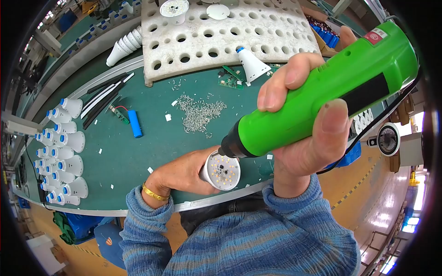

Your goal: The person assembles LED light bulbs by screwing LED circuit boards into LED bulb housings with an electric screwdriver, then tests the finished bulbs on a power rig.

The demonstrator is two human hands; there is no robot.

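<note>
In my right hand [308,106] is a green electric screwdriver [322,92], fingers wrapped round its body. Its black nose points down to the left, and the tip meets or hovers just over the upper rim of an LED bulb [223,171]; contact cannot be made out. My left hand [189,172] grips that bulb by its side near the table's front edge. The bulb's open face is turned up, showing a round board with small yellow LEDs and dark chips. A pile of small screws [200,112] lies on the green table beyond my left hand.
A white foam block [221,41] with rows of holes spans the back. One bulb housing [252,66] leans at its front edge. Several housings [69,163] stand at the left. A blue battery [135,123], black and white strips [106,96] and circuit boards [231,79] lie about.
</note>
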